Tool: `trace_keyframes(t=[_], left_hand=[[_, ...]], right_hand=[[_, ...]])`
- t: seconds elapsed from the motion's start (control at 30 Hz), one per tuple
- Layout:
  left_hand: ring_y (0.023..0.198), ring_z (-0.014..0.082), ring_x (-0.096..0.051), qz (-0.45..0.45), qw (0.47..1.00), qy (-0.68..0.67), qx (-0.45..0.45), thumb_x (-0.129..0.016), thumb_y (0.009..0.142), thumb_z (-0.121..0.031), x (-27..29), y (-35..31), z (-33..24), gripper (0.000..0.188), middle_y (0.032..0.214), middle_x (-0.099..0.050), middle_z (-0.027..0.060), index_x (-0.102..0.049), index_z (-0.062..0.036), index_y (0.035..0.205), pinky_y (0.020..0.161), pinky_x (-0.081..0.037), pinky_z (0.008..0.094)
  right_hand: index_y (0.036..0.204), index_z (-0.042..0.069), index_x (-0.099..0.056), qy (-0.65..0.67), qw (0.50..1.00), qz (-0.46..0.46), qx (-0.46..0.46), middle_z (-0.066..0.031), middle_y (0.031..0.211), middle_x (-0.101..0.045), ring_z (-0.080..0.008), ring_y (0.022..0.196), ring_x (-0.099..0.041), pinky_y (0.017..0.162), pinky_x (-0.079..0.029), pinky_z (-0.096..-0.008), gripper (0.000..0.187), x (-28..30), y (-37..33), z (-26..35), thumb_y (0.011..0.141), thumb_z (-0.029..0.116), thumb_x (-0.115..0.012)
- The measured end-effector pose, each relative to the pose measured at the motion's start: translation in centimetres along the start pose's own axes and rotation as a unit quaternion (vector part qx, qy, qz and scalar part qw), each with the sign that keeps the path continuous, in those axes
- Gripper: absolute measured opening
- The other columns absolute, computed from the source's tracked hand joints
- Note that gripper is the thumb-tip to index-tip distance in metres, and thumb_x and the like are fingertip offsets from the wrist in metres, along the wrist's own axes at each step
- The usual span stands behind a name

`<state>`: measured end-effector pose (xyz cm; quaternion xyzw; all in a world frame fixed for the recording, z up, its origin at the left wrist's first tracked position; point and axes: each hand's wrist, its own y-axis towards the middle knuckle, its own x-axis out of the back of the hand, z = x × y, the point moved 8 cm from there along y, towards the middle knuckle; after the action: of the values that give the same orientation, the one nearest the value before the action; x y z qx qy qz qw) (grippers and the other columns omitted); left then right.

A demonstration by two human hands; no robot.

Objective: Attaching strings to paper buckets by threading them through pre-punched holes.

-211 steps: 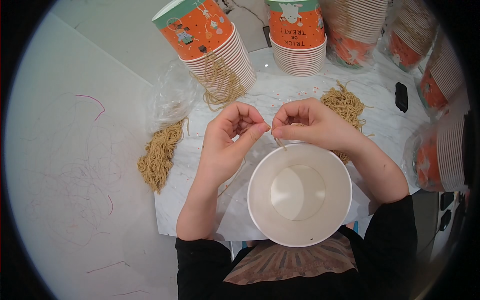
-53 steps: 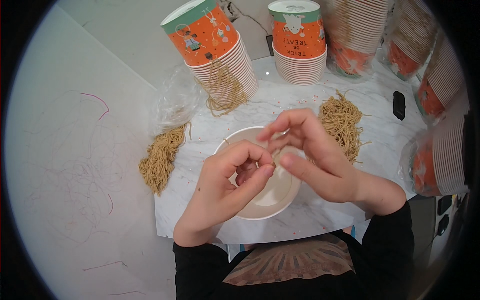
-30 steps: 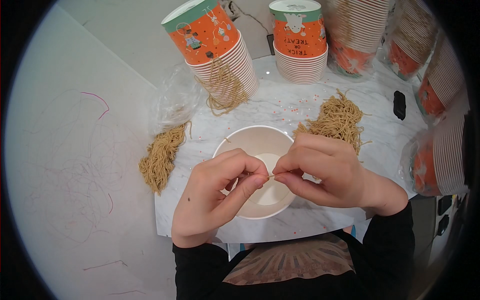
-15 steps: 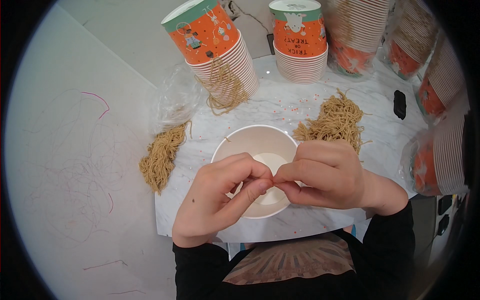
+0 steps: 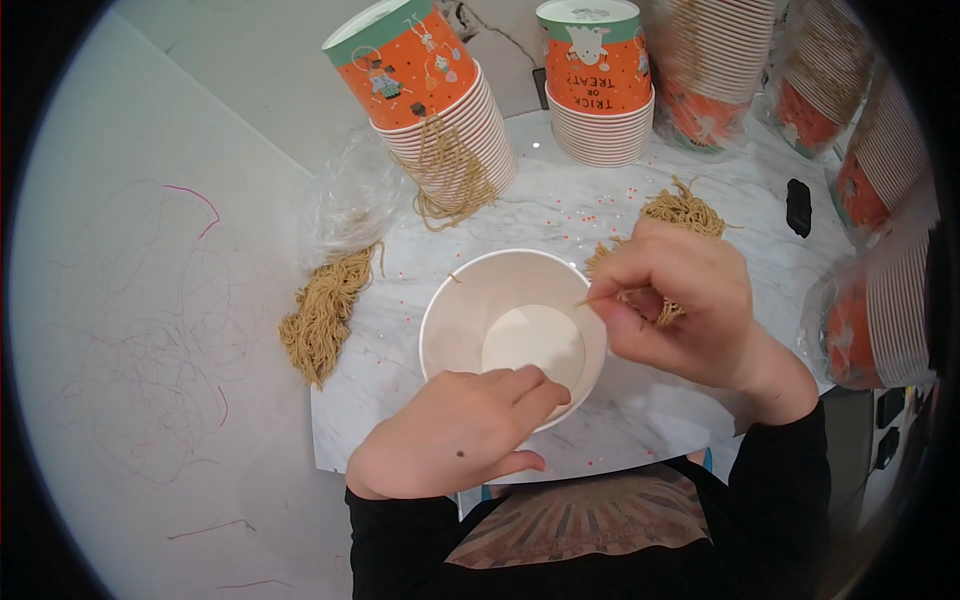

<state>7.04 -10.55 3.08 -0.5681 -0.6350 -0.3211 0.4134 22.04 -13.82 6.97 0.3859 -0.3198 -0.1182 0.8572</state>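
A white-lined paper bucket [image 5: 450, 340] stands in front of me with its mouth up. My left hand [image 5: 465, 430] lies over its near rim, fingers stretched over the opening and thumb apart outside; I cannot tell whether it touches the rim. By the right rim, my right hand [image 5: 680, 305] is closed in a pinch on a thin tan yarn strand [image 5: 585, 302], whose end pokes out past the fingertips. Behind that hand, partly covered, lies a tan yarn bundle [image 5: 685, 210]. A short yarn bit [image 5: 455, 279] clings to the bucket's far-left rim.
Another yarn bundle [image 5: 330, 315] lies left, beside crumpled clear plastic [image 5: 350, 200]. Upside-down orange and green bucket stacks stand behind, one leaning [image 5: 410, 75], one upright [image 5: 600, 100]. Plastic-wrapped stacks [image 5: 870, 330] line the right side, near a small black object [image 5: 799, 208].
My hands, earlier pinched together over the bucket, have parted. The left has dropped to the near rim and opened; the right has moved up and right, still pinching.
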Motion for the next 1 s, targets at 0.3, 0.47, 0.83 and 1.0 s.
trace_keyframes(t=[0.3, 0.47, 0.83, 1.0], left_hand=[[0.074, 0.0194, -0.067, -0.142, 0.967, -0.17, 0.124, -0.069, 0.086, -0.004, 2.3, 0.5, 2.3, 0.034, 0.093, -0.069, 0.0084, -0.06, -0.0022, 0.118, 0.064, -0.053, 0.0295], [0.073, 0.0074, -0.063, -0.194, 0.924, -0.307, 0.117, -0.069, 0.087, 0.0, 2.0, 0.6, 3.5, 0.035, 0.092, -0.068, 0.0045, -0.059, -0.0004, 0.121, 0.061, -0.047, 0.0216], [0.083, 0.0043, -0.07, -0.197, 0.893, -0.378, 0.143, -0.066, 0.087, 0.006, 2.0, 0.4, 3.8, 0.041, 0.099, -0.071, 0.0034, -0.054, 0.0052, 0.126, 0.06, -0.043, 0.0142], [0.08, 0.0021, -0.068, -0.196, 0.887, -0.392, 0.149, -0.067, 0.087, 0.005, 1.9, 0.4, 3.7, 0.04, 0.098, -0.07, 0.0019, -0.055, 0.0043, 0.126, 0.058, -0.041, 0.0143]], right_hand=[[0.089, 0.007, -0.063, -0.04, 0.999, -0.012, 0.025, -0.0031, 0.076, -0.057, -0.0168, 0.06, -0.058, 0.05, -0.044, -0.0285, 0.021, 1.1, 0.4, 0.5, 0.074, -0.004, -0.073], [0.094, 0.008, -0.063, -0.059, 0.996, 0.027, 0.061, -0.0041, 0.08, -0.057, -0.022, 0.063, -0.061, 0.052, -0.047, -0.0315, 0.025, -1.3, -0.5, 0.4, 0.074, 0.004, -0.076], [0.089, 0.01, -0.061, -0.116, 0.989, 0.033, 0.086, -0.0025, 0.076, -0.054, -0.0196, 0.062, -0.061, 0.049, -0.048, -0.0325, 0.022, -2.4, -0.7, 0.2, 0.073, 0.009, -0.077], [0.088, 0.009, -0.061, -0.117, 0.987, 0.033, 0.104, -0.0022, 0.074, -0.053, -0.0194, 0.062, -0.06, 0.049, -0.048, -0.0322, 0.023, -2.7, -0.9, 0.2, 0.072, 0.01, -0.077]])
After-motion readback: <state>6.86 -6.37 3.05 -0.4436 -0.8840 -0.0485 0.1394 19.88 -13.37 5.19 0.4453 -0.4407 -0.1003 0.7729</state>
